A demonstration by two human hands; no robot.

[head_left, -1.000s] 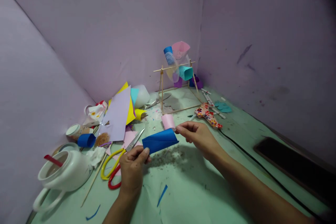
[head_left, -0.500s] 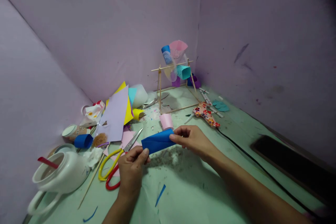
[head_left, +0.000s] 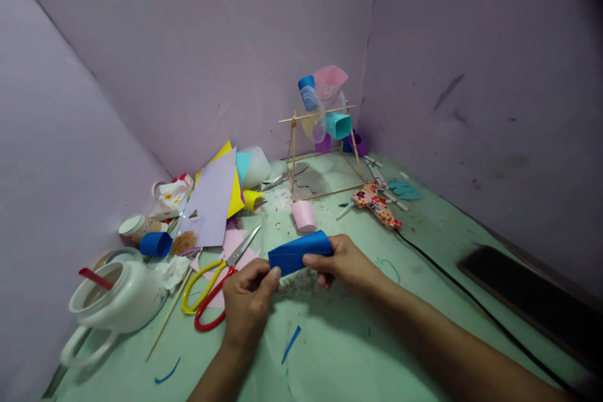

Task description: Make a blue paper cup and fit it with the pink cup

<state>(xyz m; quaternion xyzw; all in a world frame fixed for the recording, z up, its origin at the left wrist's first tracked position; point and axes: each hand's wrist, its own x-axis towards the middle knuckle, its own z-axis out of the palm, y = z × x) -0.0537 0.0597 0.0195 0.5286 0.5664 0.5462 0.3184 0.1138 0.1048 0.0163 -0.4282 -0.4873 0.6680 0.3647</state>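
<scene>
Both hands grip a blue piece of paper (head_left: 299,254), curled over on itself and held above the table. My left hand (head_left: 252,292) pinches its left end between thumb and fingers. At the right end, my right hand (head_left: 342,260) has its thumb pressed on the near face, with the fingers partly hidden behind. Just beyond the paper stands a small pink paper cup (head_left: 304,217). Scissors with one yellow and one red handle (head_left: 214,292) lie left of my left hand, on pink paper scraps. Nearer me lies a thin blue offcut (head_left: 291,344).
A stick frame with a wheel of coloured paper cups (head_left: 338,126) stands at the back. To its right lie a flower-patterned glue gun (head_left: 377,206) with its cord and a dark phone-like slab (head_left: 527,301). A white pot (head_left: 120,301), coloured sheets (head_left: 211,201) and a blue cup (head_left: 156,244) crowd the left.
The right hand has shifted its grip, its thumb now further onto the paper's near face. The blue paper looks more rolled. The whole view has shifted slightly.
</scene>
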